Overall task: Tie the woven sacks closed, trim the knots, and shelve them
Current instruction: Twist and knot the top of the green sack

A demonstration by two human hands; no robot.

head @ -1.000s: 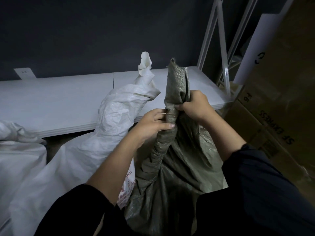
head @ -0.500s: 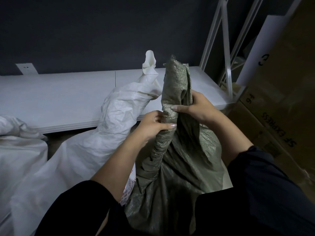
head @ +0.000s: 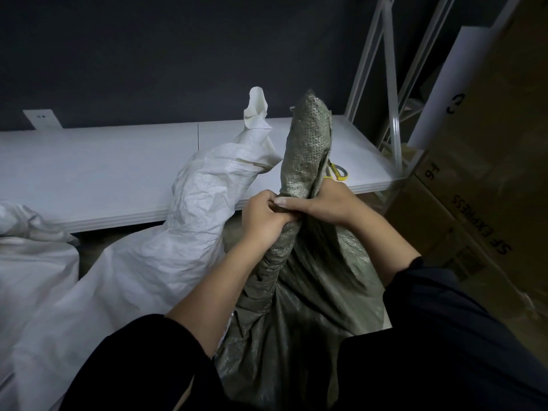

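The olive-green woven sack (head: 299, 295) stands upright right in front of the person, its mouth gathered into a twisted neck that rises above the front edge of the shelf. Both hands are clamped on that neck: the left hand (head: 262, 225) is wrapped round it from the left, and the right hand (head: 332, 204) grips it just above, the two hands touching. Leaning against the green sack's left side is a crumpled white woven sack (head: 192, 229), its narrowed top pointing up over the shelf edge. A second white woven sack (head: 32, 262) sits at the far left, so there are three sacks in all, one green and two white. The low white shelf board (head: 103, 173) behind them lies largely bare to the left. Near its right end a pair of yellow-handled scissors (head: 338, 173) is half hidden behind the green neck. On the right, brown cardboard boxes (head: 489, 188) crowd close to the green sack, beside the white metal shelf upright (head: 388, 93). A dark wall (head: 178, 54) with one white socket plate (head: 41, 119) closes off the back.
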